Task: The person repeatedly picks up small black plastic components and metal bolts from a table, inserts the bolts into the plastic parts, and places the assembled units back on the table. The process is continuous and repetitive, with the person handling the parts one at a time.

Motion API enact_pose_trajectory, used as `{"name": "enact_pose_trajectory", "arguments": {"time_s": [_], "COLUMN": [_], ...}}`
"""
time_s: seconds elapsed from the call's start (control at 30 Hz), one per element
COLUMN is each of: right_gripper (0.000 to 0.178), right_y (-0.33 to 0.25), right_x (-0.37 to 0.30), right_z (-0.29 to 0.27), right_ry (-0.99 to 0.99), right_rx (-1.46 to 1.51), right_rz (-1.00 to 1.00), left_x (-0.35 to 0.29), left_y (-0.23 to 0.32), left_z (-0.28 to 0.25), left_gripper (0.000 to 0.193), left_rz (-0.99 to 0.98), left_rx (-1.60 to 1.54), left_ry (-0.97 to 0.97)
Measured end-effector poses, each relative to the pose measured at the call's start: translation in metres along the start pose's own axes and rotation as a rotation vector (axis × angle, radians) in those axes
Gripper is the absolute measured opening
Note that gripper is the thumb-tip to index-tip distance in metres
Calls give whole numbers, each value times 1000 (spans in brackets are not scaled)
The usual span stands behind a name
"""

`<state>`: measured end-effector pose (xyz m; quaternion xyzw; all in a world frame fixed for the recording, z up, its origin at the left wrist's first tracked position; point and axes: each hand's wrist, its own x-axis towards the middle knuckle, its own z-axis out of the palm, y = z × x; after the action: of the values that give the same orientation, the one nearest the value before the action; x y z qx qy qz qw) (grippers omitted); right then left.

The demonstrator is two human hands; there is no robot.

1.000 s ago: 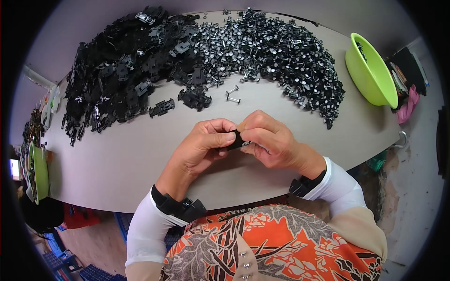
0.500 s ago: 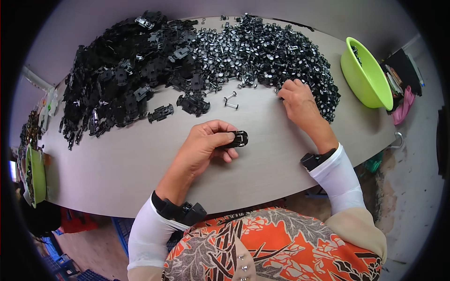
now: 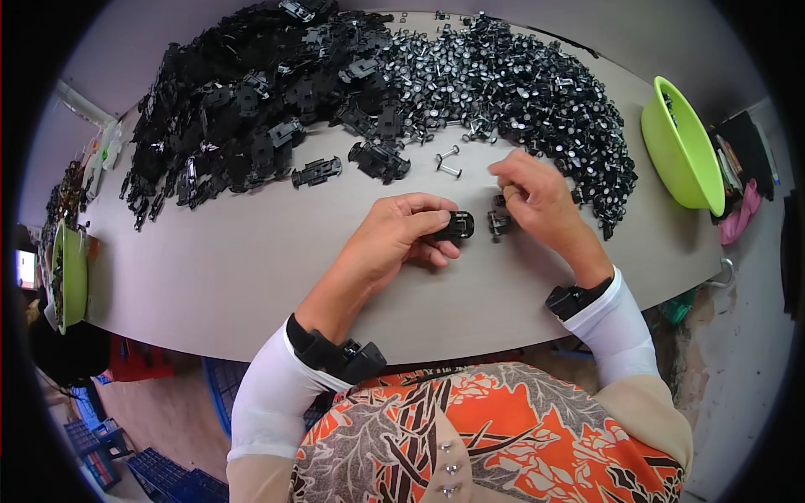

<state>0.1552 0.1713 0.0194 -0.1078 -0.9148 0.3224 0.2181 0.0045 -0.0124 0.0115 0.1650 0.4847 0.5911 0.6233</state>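
My left hand (image 3: 390, 239) holds a small black toy car chassis (image 3: 459, 225) between thumb and fingers, with a metal axle across it. Just right of it, my right hand (image 3: 541, 197) is closed with its fingers curled. Small dark-wheeled axles (image 3: 498, 222) show at its thumb side; how they sit in the fingers is partly hidden. Beyond my hands, two loose wheel axles (image 3: 449, 162) lie on the table. A black chassis piece (image 3: 379, 161) and another chassis (image 3: 317, 172) rest to the left of those.
A large heap of black chassis (image 3: 243, 109) covers the far left of the table (image 3: 251, 277). Beside it spreads a heap of wheel axles (image 3: 537, 92). A green basin (image 3: 683, 147) stands at the right edge, another green basin (image 3: 74, 277) at the left.
My right hand has come away from the axle heap toward my left hand, bringing axles with it. The whole view has shifted slightly; my left hand still holds the chassis.
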Motion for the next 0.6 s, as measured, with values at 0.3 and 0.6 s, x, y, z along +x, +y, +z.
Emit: {"name": "enact_pose_trajectory", "arguments": {"time_s": [0.3,0.6], "right_gripper": [21,22], "right_y": [-18,-29], "right_x": [-9,5], "right_z": [-4,25], "right_ry": [11,-187], "right_rx": [8,-130], "right_rz": [-60,-254], "left_x": [-2,-2], "left_y": [-1,6], "left_z": [-2,-9], "left_gripper": [29,25], "left_rz": [54,143], "left_rx": [23,74], "left_ry": [104,225]}}
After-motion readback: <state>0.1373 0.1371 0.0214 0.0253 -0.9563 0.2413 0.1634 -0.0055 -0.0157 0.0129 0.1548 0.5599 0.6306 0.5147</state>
